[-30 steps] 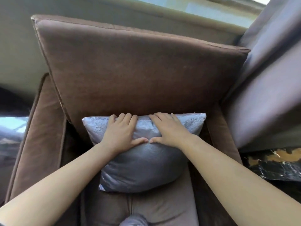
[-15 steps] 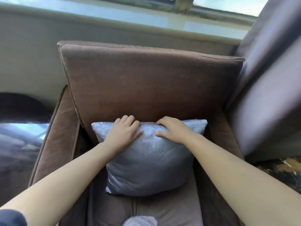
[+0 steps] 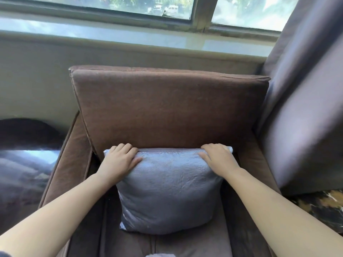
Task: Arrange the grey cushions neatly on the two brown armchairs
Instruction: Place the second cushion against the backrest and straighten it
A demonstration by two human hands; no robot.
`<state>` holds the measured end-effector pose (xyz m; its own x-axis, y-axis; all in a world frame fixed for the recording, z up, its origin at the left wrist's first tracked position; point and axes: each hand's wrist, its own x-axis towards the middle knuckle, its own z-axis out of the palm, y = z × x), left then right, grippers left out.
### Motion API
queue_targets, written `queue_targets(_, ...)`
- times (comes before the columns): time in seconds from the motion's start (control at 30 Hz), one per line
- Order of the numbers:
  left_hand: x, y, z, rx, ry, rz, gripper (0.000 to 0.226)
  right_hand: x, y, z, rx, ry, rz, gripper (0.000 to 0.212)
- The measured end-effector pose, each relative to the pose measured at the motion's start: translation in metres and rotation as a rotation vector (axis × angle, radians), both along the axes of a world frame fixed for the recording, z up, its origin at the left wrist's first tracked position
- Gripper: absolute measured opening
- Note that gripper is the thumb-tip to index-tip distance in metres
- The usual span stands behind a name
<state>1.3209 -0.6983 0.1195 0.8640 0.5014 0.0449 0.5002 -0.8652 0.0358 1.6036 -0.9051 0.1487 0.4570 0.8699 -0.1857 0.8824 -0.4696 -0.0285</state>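
A grey cushion (image 3: pixel 167 190) stands upright on the seat of a brown armchair (image 3: pixel 167 108), leaning against its backrest. My left hand (image 3: pixel 120 160) lies over the cushion's top left corner with the fingers curled over the upper edge. My right hand (image 3: pixel 217 156) covers the top right corner the same way. Both hands grip the top edge. A sliver of another pale grey thing (image 3: pixel 159 255) shows at the bottom edge of the seat; what it is cannot be told.
A dark grey curtain (image 3: pixel 304 89) hangs close on the right of the chair. A window sill (image 3: pixel 130 36) and window run behind the backrest. A glossy dark surface (image 3: pixel 22 164) lies left of the armrest. Patterned dark marble floor (image 3: pixel 323 208) shows at right.
My hands have slid apart from the middle of the cushion's top edge out to its two corners. The view has pulled back and tilted up, showing the window.
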Motion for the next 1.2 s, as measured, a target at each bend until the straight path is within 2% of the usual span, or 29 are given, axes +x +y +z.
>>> queue_targets(0.2, 0.030, -0.018, 0.008, -0.042, 0.046, -0.009, 0.069, -0.022, 0.023, -0.002, 0.013, 0.029, 0.026, 0.048)
queue_targets(0.4, 0.068, -0.045, 0.005, -0.054, 0.016, -0.112, 0.062, -0.072, 0.059, -0.016, 0.065, 0.048, 0.101, 0.045)
queue_targets(0.6, 0.040, -0.023, -0.003, 0.001, 0.040, -0.017, 0.059, -0.043, 0.031, -0.026, 0.124, -0.112, 0.003, 0.044)
queue_targets(0.73, 0.015, 0.000, -0.007, 0.005, 0.043, -0.005, 0.058, -0.012, 0.004, -0.029, 0.079, -0.188, -0.051, 0.042)
queue_targets(0.93, -0.007, 0.023, -0.006, 0.008, 0.031, 0.088, 0.058, -0.011, 0.010, -0.027, 0.043, -0.195, -0.110, 0.042)
queue_targets(1.07, -0.037, 0.030, -0.020, -0.196, -0.267, 0.369, 0.052, -0.033, 0.035, -0.015, 0.079, -0.091, -0.254, 0.039)
queue_targets(1.13, -0.047, 0.020, -0.034, -0.461, -0.436, 0.459, 0.042, -0.056, 0.054, -0.012, 0.090, -0.013, -0.190, 0.038)
queue_targets(1.2, -0.046, 0.001, -0.045, -0.710, -0.616, 0.548, 0.057, -0.084, 0.077, -0.011, 0.107, 0.078, -0.084, 0.039)
